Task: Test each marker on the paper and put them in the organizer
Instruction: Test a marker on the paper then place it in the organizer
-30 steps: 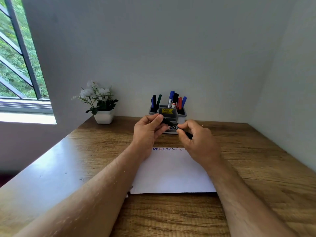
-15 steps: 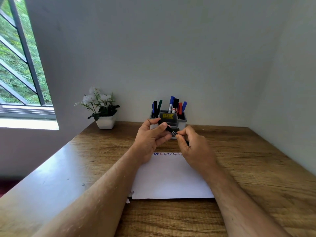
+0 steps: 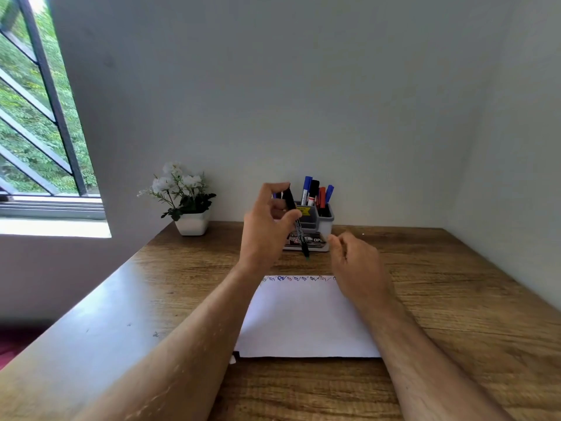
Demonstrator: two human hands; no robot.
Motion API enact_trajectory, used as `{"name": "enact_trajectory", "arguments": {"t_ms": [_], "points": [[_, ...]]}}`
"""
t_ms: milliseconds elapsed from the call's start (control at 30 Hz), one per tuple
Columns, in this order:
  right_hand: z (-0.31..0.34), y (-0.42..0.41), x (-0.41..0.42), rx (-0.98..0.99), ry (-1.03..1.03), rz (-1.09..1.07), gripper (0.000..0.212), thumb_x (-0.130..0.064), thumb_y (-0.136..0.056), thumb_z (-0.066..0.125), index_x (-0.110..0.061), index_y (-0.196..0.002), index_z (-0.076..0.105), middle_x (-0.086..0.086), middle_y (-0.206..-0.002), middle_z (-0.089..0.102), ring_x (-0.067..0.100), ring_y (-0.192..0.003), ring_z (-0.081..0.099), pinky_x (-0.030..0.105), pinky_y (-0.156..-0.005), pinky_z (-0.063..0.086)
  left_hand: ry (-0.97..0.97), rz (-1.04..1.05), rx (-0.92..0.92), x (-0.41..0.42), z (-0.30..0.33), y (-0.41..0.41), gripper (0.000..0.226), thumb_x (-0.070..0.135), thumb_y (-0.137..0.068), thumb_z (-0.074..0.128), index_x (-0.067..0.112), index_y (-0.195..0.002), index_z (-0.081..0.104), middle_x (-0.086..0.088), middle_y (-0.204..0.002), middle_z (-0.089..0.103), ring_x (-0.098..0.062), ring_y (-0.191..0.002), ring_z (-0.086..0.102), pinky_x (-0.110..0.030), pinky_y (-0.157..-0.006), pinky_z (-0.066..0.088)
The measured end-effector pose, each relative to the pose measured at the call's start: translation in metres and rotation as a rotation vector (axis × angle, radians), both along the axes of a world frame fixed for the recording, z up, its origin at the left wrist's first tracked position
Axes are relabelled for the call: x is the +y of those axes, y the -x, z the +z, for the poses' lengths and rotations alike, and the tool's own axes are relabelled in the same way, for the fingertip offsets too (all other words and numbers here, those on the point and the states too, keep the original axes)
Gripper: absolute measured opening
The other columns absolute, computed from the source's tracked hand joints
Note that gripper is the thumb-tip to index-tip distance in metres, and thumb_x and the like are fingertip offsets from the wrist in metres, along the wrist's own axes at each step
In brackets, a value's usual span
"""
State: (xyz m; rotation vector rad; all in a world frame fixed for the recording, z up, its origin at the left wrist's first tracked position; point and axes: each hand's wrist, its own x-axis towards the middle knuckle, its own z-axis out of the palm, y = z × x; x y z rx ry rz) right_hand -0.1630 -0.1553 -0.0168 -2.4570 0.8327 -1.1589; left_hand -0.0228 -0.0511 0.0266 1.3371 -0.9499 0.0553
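Hands have split apart since earlier: left hand (image 3: 267, 229) lifted, now alone pinching the black marker (image 3: 297, 221) near-upright, tip down, frame center, in front of the grey plastic organizer (image 3: 326, 221). Right hand (image 3: 358, 262) let go, fingers loosely curled, holding nothing. White paper (image 3: 306, 320) flat on the grainy wood desk (image 3: 455, 299), scribbles along its far edge. Potted white flowers (image 3: 182, 196) left of organizer. Open desk at right.

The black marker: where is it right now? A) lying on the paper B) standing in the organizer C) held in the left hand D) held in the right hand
C: the left hand pinches the black marker in the air, while the right hand holds nothing.
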Motion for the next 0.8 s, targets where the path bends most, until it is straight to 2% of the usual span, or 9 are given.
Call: {"name": "enact_trajectory", "arguments": {"t_ms": [67, 133, 233, 333, 400, 467, 567, 700, 800], "points": [[-0.001, -0.001, 0.0, 0.037, 0.005, 0.006, 0.045, -0.05, -0.102, 0.032, -0.021, -0.079, 0.057, -0.003, -0.068, 0.057, 0.008, -0.061, 0.053, 0.023, -0.047, 0.029, 0.008, 0.078, -0.125, -0.004, 0.013, -0.001, 0.046, 0.015, -0.09, 0.074, 0.04, -0.121, 0.052, 0.009, -0.087, 0.072, 0.0, -0.079, 0.07, -0.019, -0.069, 0.059], [0.0, -0.002, 0.001, 0.036, 0.008, 0.008, 0.047, -0.051, -0.102, 0.031, -0.021, -0.075, 0.057, -0.003, -0.066, 0.056, 0.01, -0.06, 0.053, 0.023, -0.047, 0.028, 0.042, 0.087, -0.155, -0.013, 0.026, -0.001, 0.046, 0.016, -0.091, 0.073, 0.042, -0.121, 0.05, 0.014, -0.087, 0.069, 0.003, -0.079, 0.069, -0.017, -0.068, 0.058], [0.002, -0.005, 0.001, 0.049, 0.018, -0.007, 0.049, -0.053, -0.101, 0.031, -0.024, -0.069, 0.053, -0.006, -0.061, 0.053, 0.006, -0.056, 0.05, 0.021, -0.046, 0.026, 0.077, 0.082, -0.146, -0.032, 0.042, -0.002, 0.043, 0.012, -0.092, 0.072, 0.032, -0.124, 0.052, 0.014, -0.088, 0.068, 0.006, -0.076, 0.069, -0.01, -0.064, 0.054], [0.002, -0.005, -0.003, 0.047, 0.004, -0.015, 0.054, -0.056, -0.099, 0.03, -0.02, -0.066, 0.053, -0.002, -0.06, 0.055, 0.013, -0.057, 0.053, 0.026, -0.049, 0.033, 0.074, 0.099, -0.147, -0.049, 0.052, -0.002, 0.043, 0.009, -0.093, 0.071, 0.023, -0.129, 0.053, 0.008, -0.092, 0.068, 0.006, -0.074, 0.067, -0.007, -0.062, 0.051], [0.002, -0.006, -0.006, 0.045, 0.009, -0.031, 0.056, -0.057, -0.099, 0.03, -0.019, -0.065, 0.053, -0.001, -0.059, 0.056, 0.016, -0.057, 0.054, 0.029, -0.052, 0.035, 0.061, 0.115, -0.154, -0.057, 0.056, -0.001, 0.044, 0.009, -0.093, 0.07, 0.021, -0.131, 0.052, -0.001, -0.1, 0.072, -0.003, -0.079, 0.069, -0.012, -0.065, 0.054], [0.002, -0.006, -0.007, 0.038, 0.006, -0.039, 0.058, -0.059, -0.099, 0.03, -0.019, -0.062, 0.051, -0.002, -0.056, 0.054, 0.013, -0.054, 0.052, 0.028, -0.049, 0.033, 0.023, 0.124, -0.184, -0.064, 0.058, 0.001, 0.043, 0.008, -0.094, 0.068, 0.02, -0.132, 0.051, -0.008, -0.107, 0.072, -0.015, -0.087, 0.071, -0.026, -0.073, 0.059], [0.001, -0.008, -0.008, 0.037, 0.008, -0.049, 0.057, -0.059, -0.099, 0.031, -0.02, -0.06, 0.049, -0.004, -0.055, 0.051, 0.01, -0.052, 0.049, 0.026, -0.046, 0.028, -0.075, 0.135, -0.291, -0.074, 0.054, 0.002, 0.042, 0.008, -0.095, 0.066, 0.018, -0.133, 0.051, -0.011, -0.109, 0.071, -0.02, -0.089, 0.07, -0.04, -0.08, 0.061], [0.002, -0.009, -0.008, 0.04, 0.019, -0.072, 0.056, -0.057, -0.099, 0.034, -0.018, -0.062, 0.052, -0.006, -0.055, 0.051, 0.004, -0.051, 0.044, 0.023, -0.043, 0.024, -0.273, 0.114, -0.409, -0.082, 0.045, -0.001, 0.042, 0.007, -0.095, 0.065, 0.02, -0.132, 0.05, -0.012, -0.108, 0.072, -0.026, -0.091, 0.07, -0.044, -0.083, 0.06], [0.002, -0.009, -0.008, 0.052, 0.019, -0.097, 0.056, -0.057, -0.099, 0.035, -0.017, -0.066, 0.056, -0.006, -0.056, 0.051, 0.002, -0.051, 0.042, 0.024, -0.043, 0.023, -0.445, 0.146, -0.477, -0.088, 0.037, -0.005, 0.043, 0.009, -0.093, 0.067, 0.02, -0.132, 0.051, -0.014, -0.115, 0.071, -0.029, -0.099, 0.07, -0.045, -0.086, 0.059]]}}
